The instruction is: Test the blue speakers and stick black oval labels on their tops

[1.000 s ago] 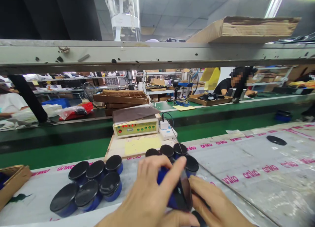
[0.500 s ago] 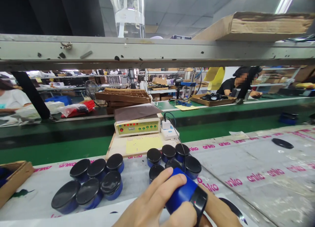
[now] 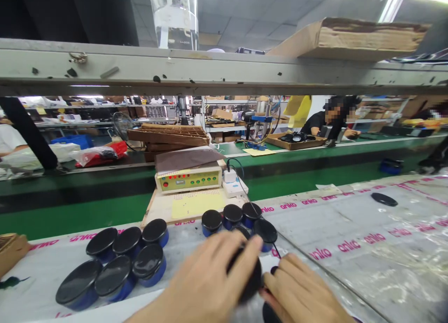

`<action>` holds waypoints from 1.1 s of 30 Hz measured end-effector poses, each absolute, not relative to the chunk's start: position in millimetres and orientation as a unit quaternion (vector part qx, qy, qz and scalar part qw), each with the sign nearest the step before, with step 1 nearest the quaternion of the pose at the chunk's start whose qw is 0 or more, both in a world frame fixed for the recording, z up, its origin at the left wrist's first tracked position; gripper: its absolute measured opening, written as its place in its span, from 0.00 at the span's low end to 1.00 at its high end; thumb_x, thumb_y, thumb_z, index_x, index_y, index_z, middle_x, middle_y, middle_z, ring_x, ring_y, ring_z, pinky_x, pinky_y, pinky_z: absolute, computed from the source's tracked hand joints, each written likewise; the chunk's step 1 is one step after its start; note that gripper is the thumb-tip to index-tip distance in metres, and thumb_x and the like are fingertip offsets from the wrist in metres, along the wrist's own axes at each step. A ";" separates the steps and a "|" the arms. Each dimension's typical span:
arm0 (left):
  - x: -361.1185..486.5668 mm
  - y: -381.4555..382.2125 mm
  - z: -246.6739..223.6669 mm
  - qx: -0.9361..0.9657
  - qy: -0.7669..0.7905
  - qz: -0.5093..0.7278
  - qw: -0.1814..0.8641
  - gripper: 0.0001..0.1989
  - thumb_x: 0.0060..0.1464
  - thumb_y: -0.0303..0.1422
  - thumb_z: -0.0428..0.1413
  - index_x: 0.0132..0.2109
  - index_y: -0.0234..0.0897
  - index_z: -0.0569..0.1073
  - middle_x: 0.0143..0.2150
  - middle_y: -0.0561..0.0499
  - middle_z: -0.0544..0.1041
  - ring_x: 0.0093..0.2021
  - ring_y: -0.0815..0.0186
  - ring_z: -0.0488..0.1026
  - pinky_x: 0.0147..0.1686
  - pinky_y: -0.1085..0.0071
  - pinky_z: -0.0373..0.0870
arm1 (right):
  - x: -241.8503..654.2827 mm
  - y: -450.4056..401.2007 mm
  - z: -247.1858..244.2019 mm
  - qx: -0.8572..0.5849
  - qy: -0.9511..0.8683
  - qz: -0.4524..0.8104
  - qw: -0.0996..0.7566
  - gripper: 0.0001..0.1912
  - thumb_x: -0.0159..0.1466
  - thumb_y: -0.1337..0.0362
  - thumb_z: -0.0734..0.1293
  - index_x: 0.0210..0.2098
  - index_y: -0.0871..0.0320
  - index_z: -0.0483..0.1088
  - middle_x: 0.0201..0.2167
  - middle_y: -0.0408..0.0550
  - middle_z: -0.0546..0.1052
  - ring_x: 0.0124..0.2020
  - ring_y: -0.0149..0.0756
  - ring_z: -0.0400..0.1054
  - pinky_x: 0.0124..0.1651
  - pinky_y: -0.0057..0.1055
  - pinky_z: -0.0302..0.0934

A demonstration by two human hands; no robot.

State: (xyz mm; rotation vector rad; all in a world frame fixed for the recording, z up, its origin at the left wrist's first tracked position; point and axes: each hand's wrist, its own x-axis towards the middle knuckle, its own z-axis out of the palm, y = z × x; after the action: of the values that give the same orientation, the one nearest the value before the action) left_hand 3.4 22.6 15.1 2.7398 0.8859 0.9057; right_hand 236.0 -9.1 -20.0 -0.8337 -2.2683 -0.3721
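A round blue-and-black unit sits in my left hand, its dark face turned towards the right and blurred by motion. The fingers wrap over its top and side. Just right of it, my right hand is closed around a thin black cable, which comes down from a white power adapter; the cable's end is hidden. Below the hands, part of another black round piece shows. Behind them stand several similar units, blue with black tops, and another group stands to the left.
A control box with red and green lights stands on a board behind the units. A cardboard box is at the left edge. One black disc lies on the plastic-covered bench at right. A shelf beam crosses overhead. A person sits opposite.
The unit has been turned from its blue side to its dark face. My right hand has come out from behind it to the right, at the cable. The view has shifted slightly.
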 end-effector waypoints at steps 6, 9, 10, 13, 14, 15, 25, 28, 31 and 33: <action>5.6 70.3 38.5 0.832 0.407 0.368 0.083 0.30 0.55 0.30 0.55 0.63 0.43 0.54 0.60 0.46 0.60 0.60 0.54 0.61 0.58 0.58 0.59 | 330.6 23.4 -40.6 -0.519 -0.785 -0.168 0.294 0.11 0.65 0.56 0.61 0.29 0.54 0.65 0.22 0.44 0.71 0.24 0.39 0.64 0.32 0.36 0.56; 45.2 79.7 32.2 0.858 0.345 0.340 0.173 0.29 0.54 0.32 0.57 0.61 0.42 0.57 0.58 0.45 0.63 0.57 0.54 0.63 0.57 0.60 0.60 | 350.4 44.4 -76.2 -0.602 -0.778 -0.051 0.173 0.14 0.63 0.51 0.61 0.29 0.54 0.62 0.24 0.44 0.74 0.26 0.41 0.66 0.31 0.34 0.57; 61.7 82.5 28.0 0.866 0.332 0.324 0.188 0.29 0.54 0.34 0.57 0.61 0.40 0.57 0.57 0.44 0.63 0.56 0.54 0.64 0.57 0.59 0.61 | 353.4 51.0 -86.9 -0.613 -0.775 -0.022 0.150 0.14 0.64 0.51 0.60 0.29 0.54 0.62 0.24 0.44 0.74 0.27 0.41 0.67 0.31 0.33 0.57; 110.8 93.4 12.8 0.892 0.312 0.258 0.201 0.31 0.54 0.39 0.57 0.61 0.36 0.56 0.56 0.41 0.62 0.54 0.54 0.66 0.54 0.60 0.64 | 364.9 69.8 -105.8 -0.631 -0.763 -0.011 0.140 0.11 0.66 0.56 0.56 0.29 0.54 0.59 0.21 0.43 0.73 0.26 0.41 0.68 0.32 0.32 0.56; 125.7 97.6 7.0 0.902 0.303 0.235 0.200 0.32 0.53 0.40 0.57 0.61 0.36 0.56 0.56 0.41 0.63 0.53 0.54 0.67 0.53 0.61 0.65 | 370.8 75.3 -107.8 -0.642 -0.753 -0.012 0.141 0.11 0.66 0.58 0.56 0.28 0.53 0.58 0.20 0.44 0.72 0.25 0.41 0.68 0.32 0.32 0.55; 139.4 101.8 0.6 0.912 0.291 0.213 0.197 0.32 0.52 0.41 0.58 0.61 0.36 0.56 0.55 0.42 0.63 0.52 0.54 0.68 0.51 0.62 0.66 | 377.3 80.0 -108.5 -0.653 -0.744 -0.013 0.142 0.10 0.65 0.59 0.56 0.28 0.53 0.58 0.19 0.43 0.72 0.24 0.41 0.68 0.30 0.32 0.54; 164.6 137.2 -32.2 0.947 0.281 0.050 0.148 0.36 0.48 0.41 0.58 0.61 0.33 0.58 0.57 0.37 0.65 0.58 0.44 0.61 0.58 0.47 0.53 | 383.6 80.8 -79.9 -0.653 -0.742 -0.020 0.152 0.19 0.68 0.53 0.49 0.32 0.54 0.65 0.31 0.51 0.75 0.34 0.46 0.69 0.35 0.38 0.58; 130.8 153.6 -20.8 0.940 0.307 0.059 0.138 0.34 0.50 0.36 0.57 0.63 0.37 0.55 0.63 0.40 0.59 0.63 0.47 0.54 0.61 0.50 0.50 | 350.1 75.8 -57.8 -0.602 -0.776 -0.039 0.182 0.19 0.68 0.55 0.49 0.45 0.55 0.66 0.45 0.55 0.72 0.47 0.46 0.64 0.47 0.44 0.58; 106.9 169.8 -20.4 0.935 0.320 0.040 0.149 0.30 0.52 0.34 0.58 0.61 0.37 0.59 0.60 0.40 0.63 0.58 0.50 0.63 0.55 0.51 0.61 | 303.4 73.0 -50.4 -0.518 -0.837 -0.054 0.170 0.18 0.66 0.52 0.57 0.50 0.55 0.64 0.47 0.53 0.70 0.48 0.45 0.63 0.50 0.42 0.58; 101.1 176.9 -27.6 0.937 0.310 0.039 0.157 0.26 0.55 0.37 0.57 0.59 0.37 0.61 0.56 0.42 0.67 0.52 0.54 0.68 0.50 0.52 0.66 | 277.2 73.7 -55.3 -0.488 -0.856 -0.073 0.153 0.20 0.62 0.53 0.64 0.49 0.58 0.66 0.43 0.55 0.72 0.43 0.49 0.65 0.46 0.47 0.60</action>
State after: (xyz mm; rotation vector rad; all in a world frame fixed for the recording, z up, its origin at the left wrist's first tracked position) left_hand 101.1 176.9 -27.6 2.6806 0.8885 0.1105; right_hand 277.2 73.7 -55.3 -1.3984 -2.4556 -0.2103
